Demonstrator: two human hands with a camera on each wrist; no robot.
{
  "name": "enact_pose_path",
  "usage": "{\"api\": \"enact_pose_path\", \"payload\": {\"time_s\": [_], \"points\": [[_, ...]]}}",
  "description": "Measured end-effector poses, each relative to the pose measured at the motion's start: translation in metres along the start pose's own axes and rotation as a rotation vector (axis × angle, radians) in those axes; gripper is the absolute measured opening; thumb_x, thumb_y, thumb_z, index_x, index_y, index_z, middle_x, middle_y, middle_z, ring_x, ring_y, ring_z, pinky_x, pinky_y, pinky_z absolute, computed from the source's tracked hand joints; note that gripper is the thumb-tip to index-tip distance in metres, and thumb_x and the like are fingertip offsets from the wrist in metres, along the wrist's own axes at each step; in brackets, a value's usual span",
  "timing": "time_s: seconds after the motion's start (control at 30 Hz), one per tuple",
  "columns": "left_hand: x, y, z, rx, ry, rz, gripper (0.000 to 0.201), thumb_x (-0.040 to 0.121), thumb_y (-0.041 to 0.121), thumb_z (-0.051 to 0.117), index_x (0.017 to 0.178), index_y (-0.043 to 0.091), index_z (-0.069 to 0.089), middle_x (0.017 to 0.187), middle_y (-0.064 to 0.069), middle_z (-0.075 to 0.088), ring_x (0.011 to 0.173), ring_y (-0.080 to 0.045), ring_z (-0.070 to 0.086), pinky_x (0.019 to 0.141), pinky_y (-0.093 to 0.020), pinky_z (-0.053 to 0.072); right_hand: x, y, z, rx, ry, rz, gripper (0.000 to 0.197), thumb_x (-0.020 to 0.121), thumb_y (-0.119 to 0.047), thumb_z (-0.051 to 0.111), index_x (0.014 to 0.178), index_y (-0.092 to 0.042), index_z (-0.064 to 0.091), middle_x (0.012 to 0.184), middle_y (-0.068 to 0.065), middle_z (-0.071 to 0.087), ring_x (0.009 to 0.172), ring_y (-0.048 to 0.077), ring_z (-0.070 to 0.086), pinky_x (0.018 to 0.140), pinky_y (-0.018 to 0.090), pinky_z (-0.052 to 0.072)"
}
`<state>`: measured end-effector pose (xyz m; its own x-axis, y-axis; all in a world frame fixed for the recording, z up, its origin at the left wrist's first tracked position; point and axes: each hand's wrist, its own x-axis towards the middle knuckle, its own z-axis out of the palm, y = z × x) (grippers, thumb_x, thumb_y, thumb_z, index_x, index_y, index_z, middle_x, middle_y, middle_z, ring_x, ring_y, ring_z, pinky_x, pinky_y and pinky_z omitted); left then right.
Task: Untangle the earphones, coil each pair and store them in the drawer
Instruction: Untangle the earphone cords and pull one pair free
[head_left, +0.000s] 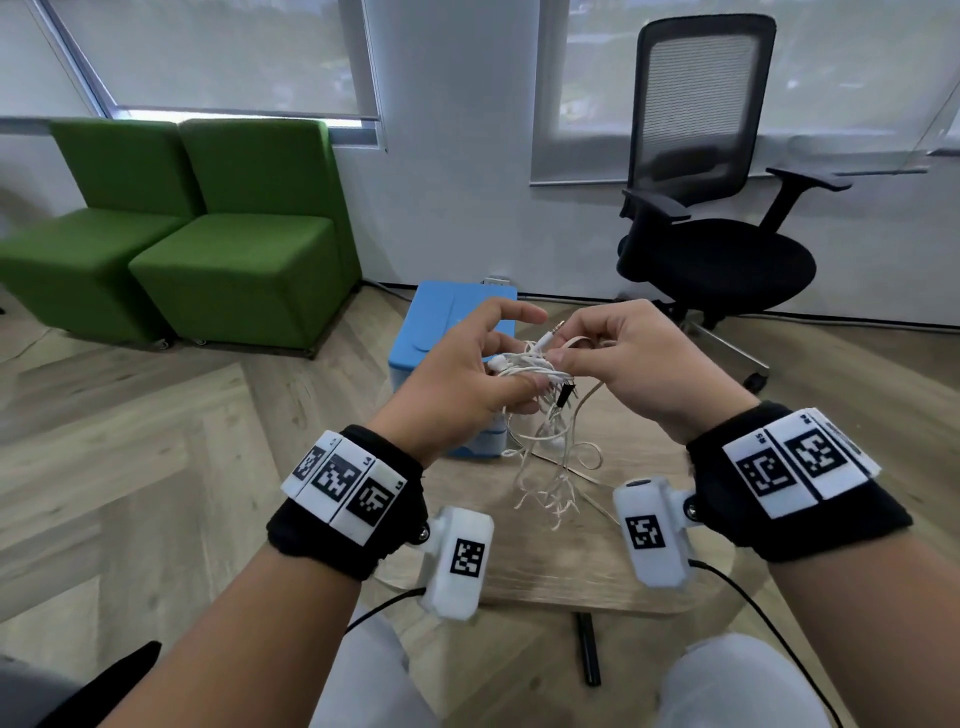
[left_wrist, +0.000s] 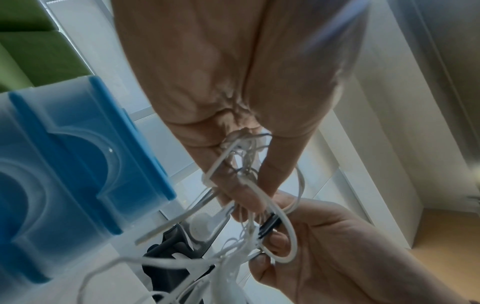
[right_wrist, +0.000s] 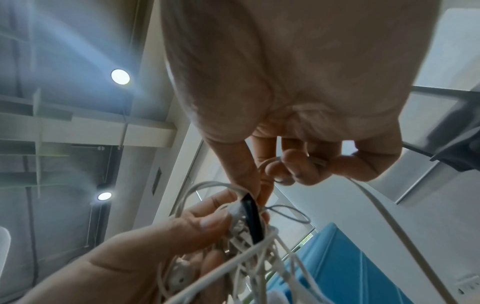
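Note:
A tangle of white earphone cables (head_left: 537, 371) hangs in the air above a small wooden table (head_left: 571, 577), with loose loops trailing down to the tabletop. My left hand (head_left: 501, 351) pinches the knot between thumb and lower fingers, index finger stretched out. My right hand (head_left: 563, 344) pinches strands at the knot's right side, and a jack plug (head_left: 554, 331) sticks out above. In the left wrist view the left hand's fingers (left_wrist: 246, 185) grip the cables (left_wrist: 259, 226). In the right wrist view the right hand's fingers (right_wrist: 285, 166) curl round a strand beside a black plug (right_wrist: 252, 222). A blue drawer unit (head_left: 447, 322) stands just behind the hands.
A black office chair (head_left: 711, 208) stands at the back right. Two green seats (head_left: 208, 234) stand at the back left against the wall. My knees in white trousers (head_left: 737, 680) are under the table's near edge. Wooden floor surrounds the table.

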<state>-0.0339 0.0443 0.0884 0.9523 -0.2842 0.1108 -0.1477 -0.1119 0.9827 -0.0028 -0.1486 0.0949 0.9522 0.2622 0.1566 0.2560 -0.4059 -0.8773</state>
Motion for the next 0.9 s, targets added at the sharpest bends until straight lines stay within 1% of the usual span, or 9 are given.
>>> {"api": "enact_pose_path", "payload": {"time_s": [0.1, 0.17, 0.23, 0.3, 0.43, 0.57, 0.67, 0.73, 0.9], "points": [[0.000, 0.001, 0.001, -0.011, 0.001, 0.008, 0.055, 0.090, 0.000, 0.074, 0.137, 0.019, 0.052, 0.099, -0.011, 0.065, 0.079, -0.014, 0.069, 0.074, -0.029, 0.059, 0.000, -0.002, -0.001, 0.012, -0.006, 0.012, 0.005, 0.085, -0.011, 0.079, 0.085, -0.015, 0.081, 0.094, 0.022, 0.075, 0.082, 0.024, 0.064, 0.090, 0.051, 0.054], [0.002, 0.001, 0.001, -0.020, 0.016, 0.015, 0.055, 0.091, 0.000, 0.073, 0.138, 0.020, 0.051, 0.097, -0.009, 0.065, 0.080, -0.013, 0.069, 0.075, -0.031, 0.060, 0.000, -0.005, -0.001, 0.006, 0.008, 0.000, 0.002, 0.085, -0.015, 0.079, 0.085, -0.016, 0.080, 0.092, 0.021, 0.075, 0.080, 0.022, 0.062, 0.086, 0.052, 0.053], [0.004, 0.003, 0.002, -0.031, 0.035, 0.023, 0.054, 0.093, 0.001, 0.071, 0.138, 0.021, 0.051, 0.097, -0.011, 0.066, 0.080, -0.014, 0.070, 0.076, -0.034, 0.062, 0.001, -0.005, -0.001, -0.002, 0.047, -0.003, 0.004, 0.089, -0.015, 0.077, 0.086, -0.015, 0.079, 0.077, 0.010, 0.068, 0.068, 0.011, 0.053, 0.068, 0.039, 0.046], [0.006, 0.005, 0.002, -0.029, 0.050, 0.030, 0.054, 0.093, 0.002, 0.071, 0.139, 0.022, 0.050, 0.101, -0.018, 0.067, 0.082, -0.018, 0.071, 0.074, -0.035, 0.063, 0.002, -0.004, -0.002, -0.006, 0.103, 0.007, 0.007, 0.090, -0.016, 0.076, 0.084, -0.016, 0.077, 0.067, -0.002, 0.056, 0.058, 0.005, 0.044, 0.062, 0.026, 0.040], [0.008, 0.007, 0.004, -0.011, 0.058, 0.048, 0.057, 0.093, 0.001, 0.071, 0.141, 0.021, 0.047, 0.098, -0.017, 0.065, 0.080, -0.018, 0.071, 0.067, -0.031, 0.062, 0.003, -0.002, -0.004, 0.015, 0.140, 0.010, 0.009, 0.090, -0.014, 0.076, 0.081, -0.012, 0.076, 0.063, -0.002, 0.054, 0.058, 0.008, 0.043, 0.061, 0.028, 0.039], [0.009, 0.008, 0.006, 0.015, 0.050, 0.063, 0.059, 0.094, 0.000, 0.070, 0.143, 0.020, 0.045, 0.095, -0.011, 0.063, 0.074, -0.009, 0.069, 0.063, -0.026, 0.059, 0.004, -0.002, -0.003, 0.062, 0.104, 0.032, 0.009, 0.090, -0.009, 0.075, 0.081, -0.007, 0.077, 0.058, -0.010, 0.058, 0.052, 0.000, 0.046, 0.059, 0.020, 0.037], [0.010, 0.008, 0.007, 0.020, 0.044, 0.068, 0.060, 0.093, 0.000, 0.071, 0.144, 0.020, 0.045, 0.095, -0.011, 0.063, 0.074, -0.010, 0.069, 0.062, -0.025, 0.059, 0.005, -0.001, -0.003, 0.058, 0.079, 0.056, 0.016, 0.093, -0.007, 0.071, 0.078, -0.009, 0.075, 0.062, -0.012, 0.064, 0.052, -0.003, 0.051, 0.058, 0.014, 0.037], [0.011, 0.009, 0.007, 0.028, 0.040, 0.070, 0.060, 0.093, 0.000, 0.071, 0.143, 0.020, 0.045, 0.094, -0.011, 0.064, 0.073, -0.010, 0.069, 0.061, -0.023, 0.058, 0.005, -0.001, -0.003, 0.063, 0.069, 0.071, 0.021, 0.095, -0.008, 0.069, 0.075, -0.013, 0.074, 0.061, -0.009, 0.062, 0.052, 0.001, 0.048, 0.056, 0.016, 0.037], [0.013, 0.008, 0.008, 0.056, 0.043, 0.073, 0.059, 0.093, 0.003, 0.072, 0.143, 0.021, 0.046, 0.097, -0.016, 0.066, 0.076, -0.016, 0.069, 0.059, -0.021, 0.055, 0.005, 0.000, -0.004, 0.072, 0.091, 0.065, 0.019, 0.095, -0.008, 0.068, 0.078, -0.007, 0.076, 0.056, -0.013, 0.060, 0.052, -0.001, 0.048, 0.056, 0.013, 0.037]]}}
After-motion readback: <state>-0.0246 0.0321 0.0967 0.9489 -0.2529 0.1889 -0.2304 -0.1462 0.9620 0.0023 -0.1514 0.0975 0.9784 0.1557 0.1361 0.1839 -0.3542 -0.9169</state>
